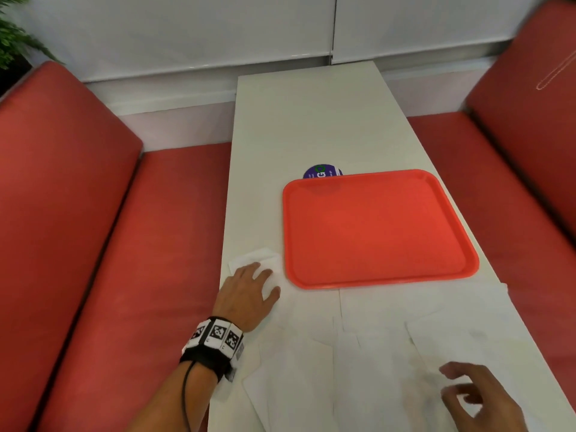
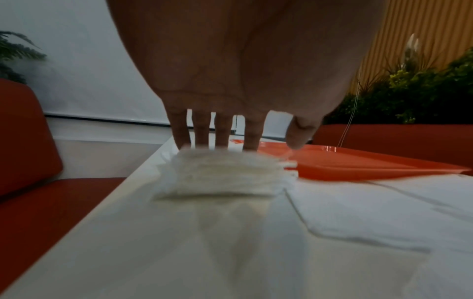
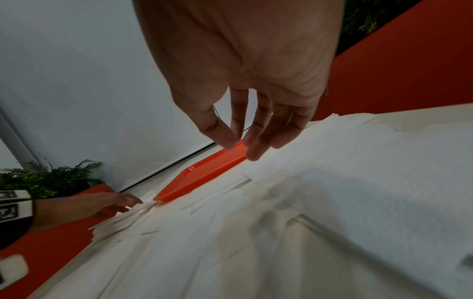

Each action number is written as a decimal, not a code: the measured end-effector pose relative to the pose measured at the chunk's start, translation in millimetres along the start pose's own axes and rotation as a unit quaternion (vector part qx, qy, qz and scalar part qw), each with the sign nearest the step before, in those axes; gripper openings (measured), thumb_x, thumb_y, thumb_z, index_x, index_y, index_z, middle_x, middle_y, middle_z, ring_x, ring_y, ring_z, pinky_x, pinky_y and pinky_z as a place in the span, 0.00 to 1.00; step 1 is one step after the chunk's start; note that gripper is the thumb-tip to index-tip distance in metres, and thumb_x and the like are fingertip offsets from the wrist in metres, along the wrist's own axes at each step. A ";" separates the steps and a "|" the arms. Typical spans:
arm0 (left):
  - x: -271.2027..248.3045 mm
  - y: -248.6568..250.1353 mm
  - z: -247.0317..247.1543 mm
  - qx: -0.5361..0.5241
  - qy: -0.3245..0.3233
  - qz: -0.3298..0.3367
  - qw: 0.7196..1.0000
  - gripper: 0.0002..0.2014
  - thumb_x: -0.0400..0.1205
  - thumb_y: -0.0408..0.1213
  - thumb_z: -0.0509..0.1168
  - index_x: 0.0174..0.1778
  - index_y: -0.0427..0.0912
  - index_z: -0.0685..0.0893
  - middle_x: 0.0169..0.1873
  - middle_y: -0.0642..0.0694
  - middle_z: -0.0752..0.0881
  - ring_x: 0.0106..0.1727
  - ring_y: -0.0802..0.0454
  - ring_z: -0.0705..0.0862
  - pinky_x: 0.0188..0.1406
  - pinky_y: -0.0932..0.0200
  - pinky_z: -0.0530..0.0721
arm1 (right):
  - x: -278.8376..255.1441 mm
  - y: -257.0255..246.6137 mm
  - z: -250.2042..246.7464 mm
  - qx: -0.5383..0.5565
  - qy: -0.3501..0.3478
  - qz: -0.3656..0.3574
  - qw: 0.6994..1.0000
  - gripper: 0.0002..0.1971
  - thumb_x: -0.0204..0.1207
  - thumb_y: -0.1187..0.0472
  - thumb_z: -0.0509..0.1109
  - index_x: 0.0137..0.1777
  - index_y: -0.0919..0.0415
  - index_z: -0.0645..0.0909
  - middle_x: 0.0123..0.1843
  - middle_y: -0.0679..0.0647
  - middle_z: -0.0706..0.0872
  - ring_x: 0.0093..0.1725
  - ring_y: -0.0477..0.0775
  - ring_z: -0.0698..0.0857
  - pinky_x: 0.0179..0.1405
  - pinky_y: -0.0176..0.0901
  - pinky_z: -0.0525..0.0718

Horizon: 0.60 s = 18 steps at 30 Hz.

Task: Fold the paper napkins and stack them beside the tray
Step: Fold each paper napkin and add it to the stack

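A stack of folded white napkins (image 1: 268, 263) (image 2: 225, 174) lies on the white table just left of the orange tray (image 1: 377, 226) (image 2: 358, 161) (image 3: 204, 174). My left hand (image 1: 258, 282) (image 2: 225, 139) rests flat on top of that stack with straight, spread fingers. Several unfolded white napkins (image 1: 358, 353) (image 3: 332, 192) overlap across the near part of the table. My right hand (image 1: 473, 391) (image 3: 245, 139) hovers over them at the lower right, its fingers loosely bent and holding nothing.
Red padded benches (image 1: 93, 244) (image 1: 530, 151) flank the narrow table (image 1: 311, 120). A round blue sticker (image 1: 321, 172) peeks out behind the tray's far left corner. A green plant (image 1: 12, 35) stands at the far left. The stack lies close to the table's left edge.
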State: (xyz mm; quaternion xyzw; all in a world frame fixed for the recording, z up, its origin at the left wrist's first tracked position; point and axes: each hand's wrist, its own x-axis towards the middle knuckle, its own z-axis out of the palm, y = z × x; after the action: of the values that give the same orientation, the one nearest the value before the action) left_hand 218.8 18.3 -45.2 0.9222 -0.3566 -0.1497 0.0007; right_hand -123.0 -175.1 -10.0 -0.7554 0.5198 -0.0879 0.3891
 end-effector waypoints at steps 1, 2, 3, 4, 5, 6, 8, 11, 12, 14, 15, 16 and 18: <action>-1.4 0.8 -3.7 0.004 0.011 0.002 1.000 0.41 0.76 0.67 0.36 0.80 0.54 0.74 0.82 0.46 0.72 0.81 0.47 0.72 0.74 0.48 0.74 | -0.9 -11.6 -7.0 -0.039 0.021 0.005 0.999 0.32 0.56 0.85 0.79 0.39 0.41 0.81 0.48 0.33 0.85 0.39 0.34 0.87 0.38 0.23 0.79; -3.4 1.6 -6.5 0.007 0.029 0.008 1.000 0.39 0.78 0.66 0.39 0.77 0.53 0.77 0.79 0.45 0.76 0.77 0.45 0.76 0.70 0.47 0.78 | -4.2 7.0 -12.5 -0.008 -0.001 -0.073 0.997 0.34 0.57 0.83 0.80 0.43 0.38 0.81 0.50 0.35 0.84 0.41 0.33 0.86 0.38 0.22 0.78; -7.3 3.0 -10.0 0.008 0.053 0.015 0.998 0.35 0.79 0.64 0.43 0.75 0.52 0.80 0.76 0.44 0.79 0.73 0.43 0.79 0.65 0.45 0.81 | 1.9 22.0 -14.7 -0.035 0.050 -0.123 0.990 0.33 0.58 0.82 0.80 0.43 0.38 0.80 0.49 0.39 0.85 0.43 0.32 0.85 0.39 0.21 0.77; -12.4 5.6 -13.7 0.010 0.079 0.022 0.997 0.32 0.81 0.61 0.46 0.73 0.51 0.81 0.72 0.43 0.82 0.69 0.42 0.82 0.60 0.45 0.83 | 13.4 18.8 -22.8 -0.054 0.062 -0.121 0.989 0.32 0.59 0.81 0.81 0.42 0.39 0.81 0.46 0.44 0.85 0.44 0.33 0.85 0.40 0.21 0.77; -18.8 10.1 -17.6 0.010 0.105 0.024 0.994 0.30 0.81 0.59 0.49 0.71 0.49 0.82 0.69 0.43 0.83 0.66 0.41 0.83 0.57 0.45 0.84 | 17.6 29.1 -29.4 -0.065 0.085 -0.124 0.987 0.31 0.60 0.80 0.81 0.41 0.38 0.80 0.44 0.47 0.85 0.44 0.37 0.85 0.41 0.23 0.77; -26.2 17.1 -21.6 0.005 0.129 0.024 0.991 0.28 0.82 0.57 0.51 0.70 0.49 0.83 0.67 0.43 0.84 0.63 0.41 0.84 0.54 0.45 0.84 | 25.3 35.7 -40.0 -0.045 0.088 -0.110 0.989 0.30 0.62 0.79 0.82 0.43 0.39 0.81 0.45 0.49 0.85 0.43 0.43 0.85 0.43 0.28 0.79; -43.8 39.0 -25.0 -0.021 0.163 0.030 0.986 0.25 0.83 0.55 0.53 0.69 0.47 0.83 0.63 0.44 0.84 0.59 0.42 0.83 0.52 0.45 0.83 | 36.4 63.1 -50.9 -0.102 0.073 -0.111 0.986 0.22 0.63 0.75 0.84 0.48 0.49 0.85 0.48 0.57 0.86 0.43 0.58 0.86 0.49 0.52 0.83; -76.7 89.7 -12.5 -0.065 0.169 0.064 0.981 0.22 0.84 0.53 0.53 0.65 0.47 0.85 0.59 0.47 0.84 0.56 0.44 0.82 0.52 0.47 0.83 | 49.0 95.0 -50.9 -0.246 0.030 -0.122 0.961 0.20 0.62 0.62 0.88 0.55 0.57 0.89 0.53 0.62 0.86 0.48 0.70 0.85 0.52 0.61 0.83; -87.7 108.7 -3.9 -0.081 0.163 0.080 0.980 0.21 0.84 0.53 0.54 0.63 0.48 0.85 0.58 0.48 0.85 0.56 0.46 0.83 0.52 0.48 0.84 | 50.5 100.7 -49.5 -0.264 0.009 -0.114 0.958 0.22 0.62 0.58 0.88 0.56 0.56 0.89 0.54 0.62 0.86 0.48 0.70 0.85 0.49 0.60 0.84; -105.0 145.3 13.8 -0.107 0.138 0.103 0.979 0.19 0.85 0.52 0.54 0.60 0.50 0.86 0.55 0.52 0.85 0.54 0.48 0.83 0.50 0.49 0.84 | 49.9 103.8 -47.6 -0.269 -0.001 -0.124 0.955 0.23 0.64 0.54 0.86 0.60 0.54 0.88 0.56 0.59 0.85 0.49 0.67 0.85 0.46 0.57 0.85; -111.4 162.1 21.7 -0.114 0.124 0.110 0.980 0.18 0.85 0.51 0.54 0.59 0.51 0.86 0.54 0.54 0.85 0.53 0.50 0.84 0.50 0.50 0.84 | 50.0 106.4 -47.2 -0.257 -0.002 -0.130 0.958 0.23 0.66 0.54 0.85 0.61 0.54 0.87 0.57 0.58 0.85 0.50 0.66 0.85 0.47 0.57 0.85; -116.3 178.0 28.2 -0.119 0.113 0.114 0.980 0.17 0.86 0.51 0.54 0.57 0.51 0.87 0.53 0.55 0.85 0.53 0.51 0.84 0.49 0.51 0.83 | 49.3 106.4 -48.7 -0.244 -0.006 -0.129 0.961 0.23 0.68 0.54 0.83 0.63 0.53 0.85 0.57 0.56 0.84 0.51 0.64 0.85 0.48 0.56 0.84; -122.9 207.3 37.5 -0.133 0.088 0.116 0.980 0.18 0.86 0.51 0.52 0.57 0.52 0.87 0.52 0.57 0.86 0.53 0.53 0.84 0.51 0.53 0.82 | 50.5 107.6 -52.1 -0.213 -0.028 -0.129 0.968 0.21 0.73 0.55 0.79 0.66 0.53 0.83 0.56 0.52 0.85 0.53 0.60 0.85 0.51 0.55 0.83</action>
State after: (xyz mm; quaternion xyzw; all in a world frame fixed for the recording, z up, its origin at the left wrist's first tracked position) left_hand -14.0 -51.4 -24.7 0.8757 -0.4365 -0.1135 0.1721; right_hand -205.7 -261.0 -61.3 -0.8836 0.4139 -0.0036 0.2191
